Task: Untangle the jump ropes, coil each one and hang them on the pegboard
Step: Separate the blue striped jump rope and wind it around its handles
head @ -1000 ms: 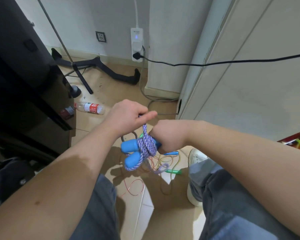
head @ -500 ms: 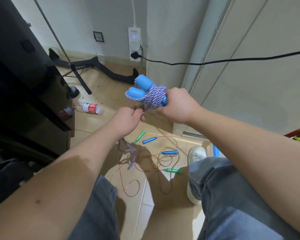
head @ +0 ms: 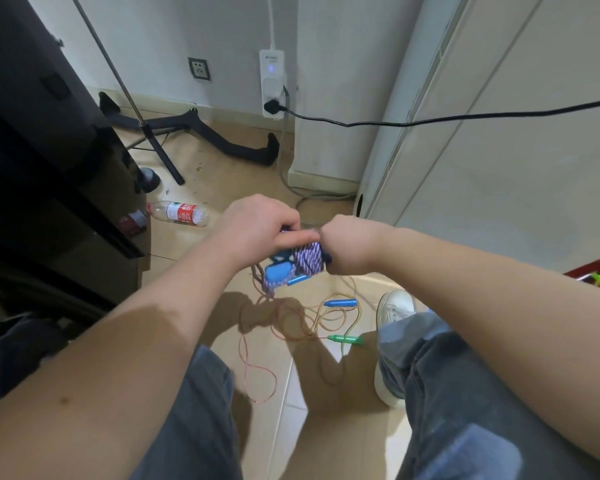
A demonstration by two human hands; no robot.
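The purple-white rope (head: 309, 258) is sitting as a tight bundle round its two fat blue handles (head: 277, 272), held in the air above the floor (head: 222, 188), btw my knees. My right hand (head: 347, 247) is gripping the bundle in a fist from the right. My left hand (head: 257, 227) is curling over the top, fingers pinching the loose strand against the wraps, tho the exact pinch is hidden. Half a sec ago I was lifting the bundle high w/ the right hand while the left was pulling the tail down. Now both are coming back together lower, so another turn is going on. Only a short tail (head: 261, 284) is hanging, so I'm judging this coil nearly done. The thin ropes (head: 305, 322), w/ a slim blue handle (head: 340, 302) & a green handle (head: 347, 339), are lying tangled below, untouched, & the pegboard isn't in view.
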